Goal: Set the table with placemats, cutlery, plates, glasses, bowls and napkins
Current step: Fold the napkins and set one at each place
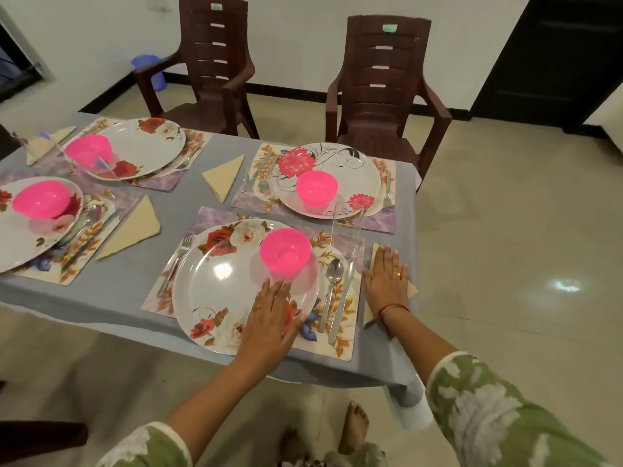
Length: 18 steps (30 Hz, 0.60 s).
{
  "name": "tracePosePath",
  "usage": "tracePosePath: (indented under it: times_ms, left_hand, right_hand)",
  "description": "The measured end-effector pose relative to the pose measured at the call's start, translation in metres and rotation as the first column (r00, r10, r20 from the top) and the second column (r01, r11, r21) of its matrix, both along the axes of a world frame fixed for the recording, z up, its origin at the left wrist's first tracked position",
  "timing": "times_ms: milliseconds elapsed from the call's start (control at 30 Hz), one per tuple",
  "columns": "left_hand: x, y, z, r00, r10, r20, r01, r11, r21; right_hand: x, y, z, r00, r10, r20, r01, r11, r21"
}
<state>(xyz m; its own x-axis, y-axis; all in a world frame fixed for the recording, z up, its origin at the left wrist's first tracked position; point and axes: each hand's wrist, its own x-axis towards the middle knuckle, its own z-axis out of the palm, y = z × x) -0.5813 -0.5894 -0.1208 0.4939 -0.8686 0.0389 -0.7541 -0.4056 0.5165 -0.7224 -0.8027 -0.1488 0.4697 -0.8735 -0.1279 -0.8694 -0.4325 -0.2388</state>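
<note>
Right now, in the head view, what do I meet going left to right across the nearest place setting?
In order: fork → plate → spoon → knife → napkin, lying under the right hand.

Counter under a grey cloth, set with four mats and four napkins.

The counter [188,203] is covered by a grey cloth [101,294] that hangs over its near edge and right corner. Four flowered mats lie on the cloth: a near-right mat [340,342], a far-right mat [384,220], a far-left mat [161,182] and a near-left mat [67,271]. Four beige, triangle-folded napkins lie beside them: a far napkin [224,176] between the two far mats, a near napkin [135,227] just right of the near-left mat, a blurred corner napkin [50,139] far left, and a right napkin [375,252] just right of the near-right mat, only its corners showing.
</note>
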Motion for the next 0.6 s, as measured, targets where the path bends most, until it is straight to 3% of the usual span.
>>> tracePosePath:
  times_ms: [600]
  left_hand:
    - [0.026,-0.011,-0.008,0.998,0.054,0.021,-0.054,0.998,0.021]
  right_hand:
    - [0.012,-0.018,-0.025,1.0,0.003,-0.022,-0.003,1.0,-0.004]
